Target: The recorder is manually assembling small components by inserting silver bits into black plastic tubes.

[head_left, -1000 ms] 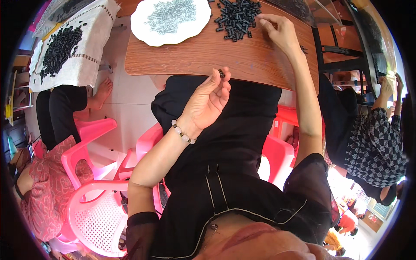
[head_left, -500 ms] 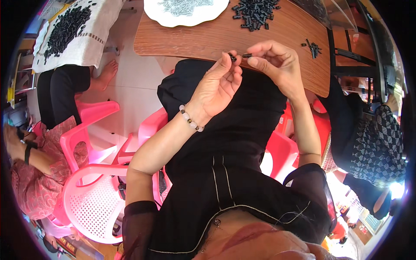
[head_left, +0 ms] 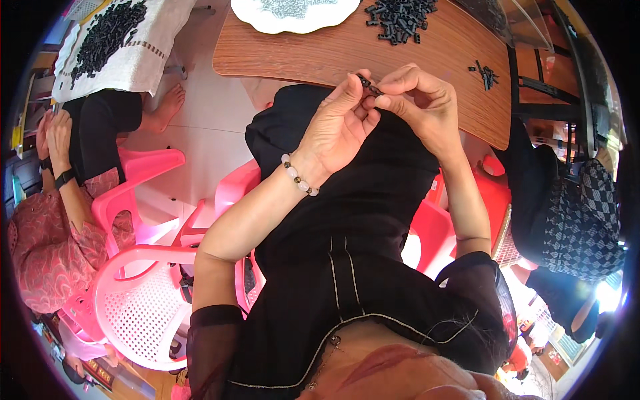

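My left hand (head_left: 337,127), a beaded bracelet on its wrist, pinches a small black plastic part (head_left: 365,81) between thumb and fingers. From the other side, my right hand (head_left: 423,100) grips the end of a small black piece (head_left: 375,91) that meets the one in my left. Both hands are at the near edge of the wooden table (head_left: 300,63), above my lap. Where the two pieces touch is partly covered by my fingertips. A pile of similar black parts (head_left: 400,20) lies on the table beyond my hands.
A white scalloped plate (head_left: 293,27) holding small clear pieces sits at the table's far side. A few black parts (head_left: 489,77) lie at the right. At the left, another person sits by a cloth-covered table (head_left: 143,63) with a black heap (head_left: 110,37). Pink chairs (head_left: 140,307) stand behind.
My hands have come together, so the right hand's black piece now meets the part in my left. The person at the left has drawn both hands up near the cloth-covered table.
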Action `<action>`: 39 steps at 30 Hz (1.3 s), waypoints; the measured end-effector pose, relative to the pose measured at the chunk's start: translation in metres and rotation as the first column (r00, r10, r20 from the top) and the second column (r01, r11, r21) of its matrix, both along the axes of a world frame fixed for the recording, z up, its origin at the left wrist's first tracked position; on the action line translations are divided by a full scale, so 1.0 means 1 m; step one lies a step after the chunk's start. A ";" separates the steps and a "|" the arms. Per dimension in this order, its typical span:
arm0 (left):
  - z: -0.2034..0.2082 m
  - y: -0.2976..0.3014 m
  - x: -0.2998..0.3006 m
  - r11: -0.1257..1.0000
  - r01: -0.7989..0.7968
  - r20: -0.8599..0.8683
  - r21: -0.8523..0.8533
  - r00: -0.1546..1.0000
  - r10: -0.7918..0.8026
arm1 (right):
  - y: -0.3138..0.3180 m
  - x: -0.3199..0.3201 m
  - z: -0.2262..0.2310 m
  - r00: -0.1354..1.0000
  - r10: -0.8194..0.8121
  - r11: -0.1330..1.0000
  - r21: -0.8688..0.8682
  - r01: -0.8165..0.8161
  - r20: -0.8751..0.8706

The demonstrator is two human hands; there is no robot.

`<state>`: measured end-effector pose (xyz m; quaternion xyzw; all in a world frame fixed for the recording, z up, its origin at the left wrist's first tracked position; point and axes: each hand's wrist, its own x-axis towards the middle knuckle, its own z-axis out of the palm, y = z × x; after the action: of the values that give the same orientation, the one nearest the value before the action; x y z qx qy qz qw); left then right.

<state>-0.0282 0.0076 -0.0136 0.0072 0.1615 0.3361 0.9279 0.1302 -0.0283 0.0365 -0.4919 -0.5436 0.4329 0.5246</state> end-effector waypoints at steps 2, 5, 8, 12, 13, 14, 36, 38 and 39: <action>0.000 -0.003 -0.001 1.000 0.004 0.019 0.013 1.000 -0.004 | -0.004 -0.001 0.000 1.000 -0.008 1.000 0.002 0.008 0.008; 0.000 -0.005 -0.001 0.997 0.000 -0.020 0.077 1.000 0.001 | -0.007 -0.001 -0.001 1.000 -0.017 1.000 0.011 0.017 0.015; -0.001 -0.006 -0.001 0.988 -0.006 -0.073 0.157 0.997 0.017 | -0.008 -0.001 -0.002 1.000 -0.006 1.000 0.008 0.006 0.002; 0.001 -0.002 0.000 0.979 -0.016 -0.092 0.205 0.995 0.035 | -0.003 -0.003 0.001 1.000 -0.002 1.000 0.014 0.002 -0.026; 0.001 -0.002 0.000 0.973 -0.014 -0.090 0.229 0.995 0.036 | -0.003 -0.003 0.001 1.000 -0.003 1.000 0.015 0.003 -0.026; 0.002 -0.002 0.000 0.973 -0.013 -0.089 0.231 0.995 0.034 | -0.004 -0.003 0.001 0.999 0.006 1.000 0.020 -0.005 -0.052; 0.004 -0.002 0.000 0.979 0.060 -0.003 0.194 0.998 -0.060 | -0.015 -0.011 -0.003 0.999 -0.033 0.994 0.109 0.028 0.039; 0.002 -0.003 -0.001 0.984 0.083 0.002 0.157 0.996 -0.084 | -0.017 -0.011 -0.006 0.999 -0.027 0.991 0.130 0.021 0.042; 0.000 -0.004 -0.002 0.985 0.117 0.033 0.129 0.992 -0.122 | -0.018 -0.011 -0.008 0.999 -0.021 0.988 0.152 0.014 0.045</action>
<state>-0.0304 0.0038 -0.0138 0.0687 0.1203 0.2895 0.9471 0.1191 -0.0465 0.0289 -0.4651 -0.5828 0.3741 0.5514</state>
